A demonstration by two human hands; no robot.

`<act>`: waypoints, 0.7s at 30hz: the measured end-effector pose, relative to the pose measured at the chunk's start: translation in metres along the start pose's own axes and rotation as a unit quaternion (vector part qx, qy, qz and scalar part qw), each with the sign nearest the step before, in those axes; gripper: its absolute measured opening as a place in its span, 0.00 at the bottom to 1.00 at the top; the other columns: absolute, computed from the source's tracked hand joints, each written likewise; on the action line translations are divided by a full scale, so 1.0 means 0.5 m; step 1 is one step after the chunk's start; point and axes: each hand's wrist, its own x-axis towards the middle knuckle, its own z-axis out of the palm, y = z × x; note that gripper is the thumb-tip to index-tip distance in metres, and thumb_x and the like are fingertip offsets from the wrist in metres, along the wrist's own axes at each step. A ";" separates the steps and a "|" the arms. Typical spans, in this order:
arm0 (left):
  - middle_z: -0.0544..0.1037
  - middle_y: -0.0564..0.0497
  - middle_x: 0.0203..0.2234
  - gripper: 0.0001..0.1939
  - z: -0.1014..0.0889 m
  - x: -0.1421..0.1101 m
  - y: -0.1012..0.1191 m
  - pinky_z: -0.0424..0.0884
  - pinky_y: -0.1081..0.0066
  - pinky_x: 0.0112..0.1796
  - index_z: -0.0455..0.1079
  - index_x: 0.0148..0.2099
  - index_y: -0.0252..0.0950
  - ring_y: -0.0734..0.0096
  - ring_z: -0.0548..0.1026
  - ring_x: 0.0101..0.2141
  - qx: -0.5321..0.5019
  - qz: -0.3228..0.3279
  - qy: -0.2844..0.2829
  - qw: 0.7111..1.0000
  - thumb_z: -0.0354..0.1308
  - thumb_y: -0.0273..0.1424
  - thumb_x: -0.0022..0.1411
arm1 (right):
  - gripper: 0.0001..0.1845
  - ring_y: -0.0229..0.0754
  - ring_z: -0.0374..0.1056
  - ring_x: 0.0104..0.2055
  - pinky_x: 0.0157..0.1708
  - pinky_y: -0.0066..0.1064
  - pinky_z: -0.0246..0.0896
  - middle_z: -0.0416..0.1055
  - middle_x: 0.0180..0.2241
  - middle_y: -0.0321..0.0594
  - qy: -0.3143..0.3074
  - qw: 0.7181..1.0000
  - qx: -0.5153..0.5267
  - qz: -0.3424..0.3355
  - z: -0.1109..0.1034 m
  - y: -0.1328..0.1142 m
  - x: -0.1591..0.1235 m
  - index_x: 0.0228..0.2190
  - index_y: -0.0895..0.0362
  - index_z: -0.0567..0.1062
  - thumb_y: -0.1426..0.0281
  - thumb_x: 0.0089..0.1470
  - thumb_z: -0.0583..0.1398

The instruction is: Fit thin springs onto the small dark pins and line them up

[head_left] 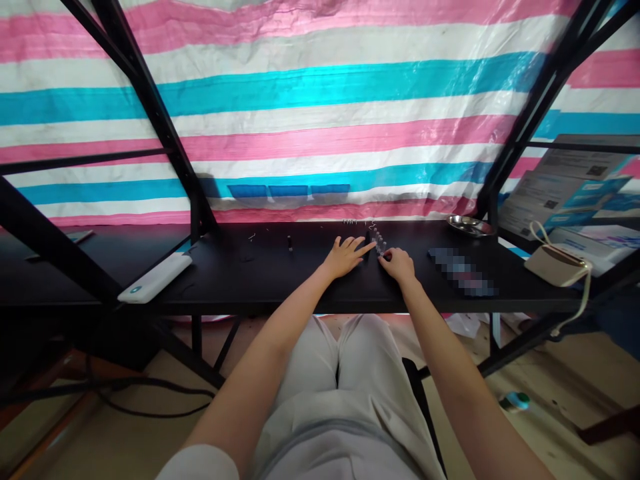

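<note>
Fingers of my left hand [345, 258] are spread and not closed around anything, as the head view shows; the index one reaches to a dark upright piece [367, 245], and whether it touches there I cannot tell. Fingers of my right hand [399, 265] are bent together at the near end of some small clear pieces [379, 240], but what they pinch, if anything, is hidden from me. These clear pieces stand between my two hands, closer to the right one, in a slanting line on the black table [260, 280]. I judge that the dark piece, being tall and narrow, could fall if my left index pushes it sideways, and it might then knock the clear ones out of their line. With so little room, my right knuckles could also disturb them, if the wrist turns carelessly. Whitish bits [349, 221] lie near the back edge, so a brush of a finger could perhaps send them over. Another small dark piece [289, 243] stands apart on the left, and a metal plate [470, 226] is well away, so these seem in less danger.
</note>
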 end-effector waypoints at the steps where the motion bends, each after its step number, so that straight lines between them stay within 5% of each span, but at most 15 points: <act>1: 0.61 0.46 0.58 0.28 0.002 0.006 0.006 0.51 0.52 0.53 0.48 0.64 0.49 0.56 0.60 0.54 -0.003 -0.003 -0.006 1.000 0.47 0.31 0.63 | 0.14 0.45 0.64 0.42 0.38 0.33 0.57 0.70 0.38 0.43 0.000 1.000 0.001 0.000 0.000 0.000 0.000 0.35 0.56 0.74 0.60 0.52 0.55; 6: 0.67 0.42 0.51 0.22 0.014 0.019 0.007 0.52 0.53 0.51 0.59 0.59 0.40 0.58 0.63 0.50 -0.011 -0.005 -0.023 1.000 0.47 0.26 0.63 | 0.14 0.44 0.64 0.42 0.38 0.32 0.57 0.70 0.38 0.43 -0.002 1.000 0.001 0.003 0.000 -0.001 0.002 0.35 0.56 0.74 0.60 0.52 0.55; 11: 0.73 0.44 0.37 0.11 0.008 0.017 0.003 0.55 0.61 0.46 0.68 0.43 0.33 0.62 0.67 0.40 -0.014 -0.002 -0.036 0.999 0.47 0.31 0.64 | 0.14 0.44 0.64 0.42 0.37 0.32 0.57 0.69 0.38 0.42 -0.004 1.000 -0.002 0.003 0.002 0.000 0.004 0.35 0.55 0.73 0.60 0.52 0.55; 21: 0.74 0.47 0.37 0.08 -0.024 -0.054 -0.077 0.56 0.64 0.42 0.69 0.40 0.36 0.66 0.68 0.40 -0.083 -0.033 -0.040 0.995 0.50 0.31 0.63 | 0.10 0.42 0.65 0.39 0.36 0.31 0.56 0.72 0.35 0.40 -0.004 0.999 0.034 0.011 0.005 -0.001 0.008 0.31 0.54 0.74 0.64 0.51 0.55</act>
